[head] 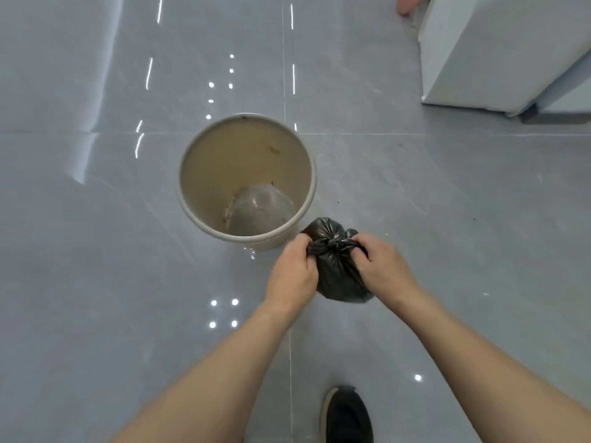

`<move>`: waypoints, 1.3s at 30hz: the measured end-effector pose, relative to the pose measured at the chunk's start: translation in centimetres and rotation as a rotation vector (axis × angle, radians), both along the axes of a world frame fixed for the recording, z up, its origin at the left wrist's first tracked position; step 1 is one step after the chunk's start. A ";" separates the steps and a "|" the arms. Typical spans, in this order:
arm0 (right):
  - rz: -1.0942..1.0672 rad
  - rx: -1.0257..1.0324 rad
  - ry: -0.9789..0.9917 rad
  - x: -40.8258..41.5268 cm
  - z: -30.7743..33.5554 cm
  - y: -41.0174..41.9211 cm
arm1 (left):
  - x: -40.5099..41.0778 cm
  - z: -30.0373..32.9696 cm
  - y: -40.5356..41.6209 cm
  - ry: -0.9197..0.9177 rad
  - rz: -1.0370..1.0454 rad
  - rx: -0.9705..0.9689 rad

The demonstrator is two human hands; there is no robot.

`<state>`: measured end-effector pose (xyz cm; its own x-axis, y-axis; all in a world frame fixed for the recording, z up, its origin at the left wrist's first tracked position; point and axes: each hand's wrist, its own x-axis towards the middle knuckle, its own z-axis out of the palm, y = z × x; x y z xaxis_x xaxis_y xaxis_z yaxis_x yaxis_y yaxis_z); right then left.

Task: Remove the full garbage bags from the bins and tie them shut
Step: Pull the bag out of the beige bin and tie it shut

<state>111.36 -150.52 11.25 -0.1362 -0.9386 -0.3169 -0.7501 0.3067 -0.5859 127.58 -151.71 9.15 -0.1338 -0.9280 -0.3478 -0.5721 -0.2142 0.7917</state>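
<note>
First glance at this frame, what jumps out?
Both hands, left hand and right hand, pull the ends of a knot on a small black garbage bag held low in the centre. Just beyond it a round beige bin stands on the glossy grey tile floor, unlined, with a clear bag at its bottom. A black shoe shows at the bottom edge.
</note>
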 end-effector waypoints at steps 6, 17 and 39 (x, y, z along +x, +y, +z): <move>-0.048 -0.082 -0.061 4.0 21.8 -0.5 | 3.0 23.0 -0.6 -0.018 0.061 -0.184; 0.092 -0.363 -0.202 12.6 63.6 -2.3 | 11.1 67.0 0.5 -0.160 0.244 -0.384; 0.796 -0.314 -0.373 40.6 72.7 6.0 | 34.7 75.1 18.2 -0.348 0.984 -0.406</move>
<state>151.97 -144.57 83.99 0.6436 -0.7618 0.0737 -0.4177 -0.4303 -0.8002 162.26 -133.54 84.27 0.7666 -0.6290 0.1292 -0.4996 -0.4579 0.7353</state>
